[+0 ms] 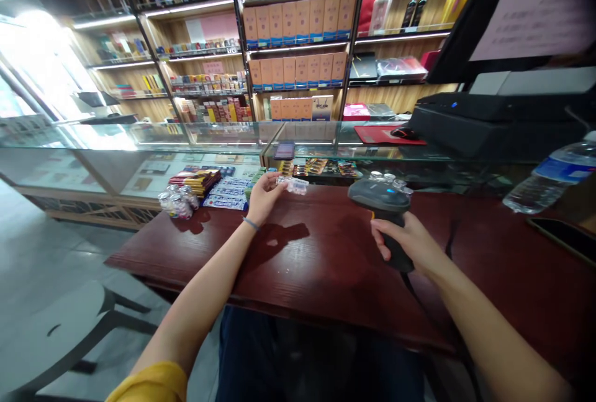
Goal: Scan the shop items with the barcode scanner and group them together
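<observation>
Trousers of dark cloth point(246, 346) show below the near edge of a red-brown table point(321, 265); a grey seat point(60, 333) stands to the left, near my yellow sleeve point(151, 383). My right hand point(407, 240) is closed round the grip of a dark handheld scanner point(379, 196), raised over the table, blue light showing on top. My left hand point(264, 197), banded at the wrist, pinches a small clear container point(298, 186) between thumb and fingers, above the table's far part, left of the scanner and apart from it; its contents are too blurred to identify. Left of that hand lie blue-and-white packets point(228, 194), red and gold packets point(198, 182) and clustered small bottles point(178, 202). On the right I note a water bottle point(549, 173). Beyond runs a glass counter point(195, 135) bearing a red mat point(372, 135) and mouse point(404, 133); behind it, lit shelves hold tan boxes point(298, 23).
</observation>
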Demonstrator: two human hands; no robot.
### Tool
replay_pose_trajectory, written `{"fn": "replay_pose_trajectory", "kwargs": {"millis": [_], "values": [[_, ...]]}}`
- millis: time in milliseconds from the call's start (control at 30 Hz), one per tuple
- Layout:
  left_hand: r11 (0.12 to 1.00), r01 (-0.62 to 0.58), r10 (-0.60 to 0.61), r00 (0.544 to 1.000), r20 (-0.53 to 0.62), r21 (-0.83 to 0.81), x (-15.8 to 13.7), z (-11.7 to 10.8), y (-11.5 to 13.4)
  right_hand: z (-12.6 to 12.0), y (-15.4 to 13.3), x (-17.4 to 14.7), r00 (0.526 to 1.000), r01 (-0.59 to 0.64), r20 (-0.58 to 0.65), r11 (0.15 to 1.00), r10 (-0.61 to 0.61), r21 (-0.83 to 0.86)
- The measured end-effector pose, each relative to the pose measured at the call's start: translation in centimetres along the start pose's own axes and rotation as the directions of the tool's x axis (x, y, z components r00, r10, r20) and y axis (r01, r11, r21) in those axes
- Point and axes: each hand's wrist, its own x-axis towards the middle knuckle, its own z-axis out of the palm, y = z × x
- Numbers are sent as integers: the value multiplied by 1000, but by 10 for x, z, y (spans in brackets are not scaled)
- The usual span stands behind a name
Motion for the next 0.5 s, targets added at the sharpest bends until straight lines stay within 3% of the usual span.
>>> {"fn": "replay_pose_trajectory", "kwargs": {"millis": [100,200,333,500], "values": [[981,-132,136,990,-22,144,2,-10,19,-4,4,2,999,-39,-1,999,39,12],[951,-187,200,979,-31,247,1,-32,41,-6,7,3,999,-49,-20,999,49,4],[902,-135,189,977,-95,410,-10,-83,71,-8,8,3,995,-95,-37,994,93,-45],[740,20,166,963,-212,672,-32,-169,93,-11,14,11,992,-117,-66,989,112,-87]]}}
